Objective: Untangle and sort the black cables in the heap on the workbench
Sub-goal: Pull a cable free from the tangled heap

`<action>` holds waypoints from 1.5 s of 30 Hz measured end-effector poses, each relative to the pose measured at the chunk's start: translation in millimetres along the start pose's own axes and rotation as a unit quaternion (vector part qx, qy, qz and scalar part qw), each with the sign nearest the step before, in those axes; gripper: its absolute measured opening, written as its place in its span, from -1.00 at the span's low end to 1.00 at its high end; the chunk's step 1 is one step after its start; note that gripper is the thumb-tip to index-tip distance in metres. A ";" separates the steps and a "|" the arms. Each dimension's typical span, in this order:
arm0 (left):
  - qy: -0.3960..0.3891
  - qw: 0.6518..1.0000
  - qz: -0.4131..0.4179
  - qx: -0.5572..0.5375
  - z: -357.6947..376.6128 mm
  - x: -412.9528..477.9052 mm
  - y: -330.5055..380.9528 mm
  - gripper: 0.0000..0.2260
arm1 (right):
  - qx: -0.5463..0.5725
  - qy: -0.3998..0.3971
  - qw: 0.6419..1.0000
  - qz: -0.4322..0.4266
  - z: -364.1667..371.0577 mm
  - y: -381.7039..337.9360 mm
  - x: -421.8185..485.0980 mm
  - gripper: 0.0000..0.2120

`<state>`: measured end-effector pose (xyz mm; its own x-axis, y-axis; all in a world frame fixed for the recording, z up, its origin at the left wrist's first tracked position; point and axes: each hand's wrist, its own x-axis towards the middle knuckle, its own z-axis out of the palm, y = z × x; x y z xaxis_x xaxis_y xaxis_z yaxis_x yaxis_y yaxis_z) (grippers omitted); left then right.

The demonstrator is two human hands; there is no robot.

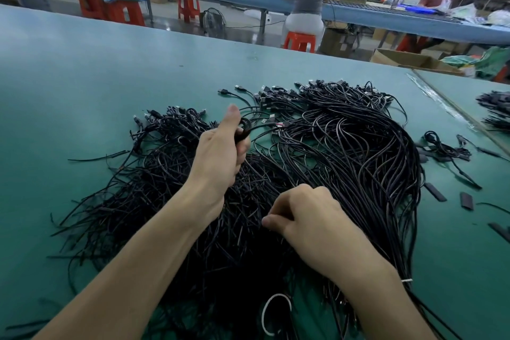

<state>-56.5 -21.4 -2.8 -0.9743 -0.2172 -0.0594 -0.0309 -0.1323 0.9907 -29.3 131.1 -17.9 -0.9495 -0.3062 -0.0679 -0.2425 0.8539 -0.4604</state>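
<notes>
A large heap of black cables (345, 152) with USB plugs at the far ends covers the middle of the green workbench (82, 85). My left hand (220, 152) is raised over the heap's centre and grips a small bunch of black cable looped between thumb and fingers. My right hand (306, 215) sits nearer to me, low on the heap, fingers curled and pinching thin cable strands. On the left lies a messier, shorter tangle (132, 201); on the right the cables run in long, roughly parallel curves.
Loose black sleeve pieces (466, 201) and a small cable bundle (444, 149) lie at the right. Another cable pile (496, 110) sits on the adjoining table. A white ring (266, 315) lies near the front. People work at a far bench with red stools (299, 41).
</notes>
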 end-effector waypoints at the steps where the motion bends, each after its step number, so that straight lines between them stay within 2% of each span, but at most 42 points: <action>1: -0.009 1.000 -0.003 -0.001 0.6 -1.0 0.9 -0.40 | -0.011 0.010 1.000 -0.002 -1.9 -0.2 -1.1 -0.80; 4: -0.031 0.999 -0.007 -0.009 1.1 -3.3 3.7 -0.44 | -0.015 0.022 1.000 -0.003 -11.3 1.7 -3.5 -0.78; 7: -0.033 0.999 0.010 0.008 1.1 -3.9 5.0 -0.45 | 0.032 0.036 0.999 0.001 -27.7 9.7 -5.6 -0.82; 9: -0.040 0.999 0.032 0.016 2.0 -4.3 5.0 -0.44 | 0.091 0.083 0.992 0.000 -40.5 17.8 -6.2 -0.83; 11: -0.051 0.997 0.056 0.007 2.2 -5.3 4.7 -0.45 | 0.168 0.166 0.972 -0.015 -49.3 24.6 -5.7 -0.82; 13: -0.088 0.994 0.069 -0.002 2.0 -7.0 4.0 -0.48 | 0.230 0.240 0.943 -0.023 -51.3 27.4 -3.5 -0.84; 15: -0.155 0.986 0.063 0.014 3.6 -9.8 3.5 -0.58 | 0.257 0.281 0.924 -0.035 -47.2 23.0 -2.2 -0.87; 17: -0.214 0.975 0.051 0.036 8.5 -13.2 2.2 -0.67 | 0.260 0.300 0.916 -0.063 -42.5 15.2 -2.2 -0.87; 20: -0.240 0.969 0.060 0.001 16.5 -17.2 -1.2 -0.75 | 0.245 0.278 0.923 -0.108 -37.6 4.0 -4.1 -0.88; 23: -0.213 0.971 0.087 -0.059 16.5 -17.3 -1.8 -0.66 | 0.193 0.258 0.936 -0.142 -34.0 -3.7 -6.5 -0.91; 29: -0.092 0.986 0.124 -0.061 20.0 -19.4 -3.0 -0.47 | 0.168 0.266 0.935 -0.166 -29.7 -12.1 -7.6 -0.91; 35: -0.083 0.987 0.119 -0.075 23.3 -19.8 -5.3 -0.45 | 0.258 0.269 0.921 -0.113 -24.9 -12.3 -5.4 -0.87; 37: -0.077 0.987 0.118 -0.073 23.8 -19.1 -6.4 -0.45 | 0.257 0.259 0.925 -0.105 -23.1 -12.7 -4.7 -0.85; 41: -0.040 0.986 0.149 -0.064 23.2 -16.0 -10.3 -0.45 | 0.110 0.252 0.950 -0.147 -18.0 -17.2 -6.2 -0.88; 45: -0.020 0.991 0.134 -0.014 23.5 -10.2 -16.1 -0.49 | -0.036 0.266 0.939 -0.213 -17.8 -19.0 -9.1 -0.90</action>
<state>-51.3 5.6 -15.3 -0.9544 -0.2108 0.2112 0.2365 -0.1027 0.9662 -19.6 125.1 7.2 -0.7238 -0.3889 0.5699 -0.6174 0.7338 -0.2834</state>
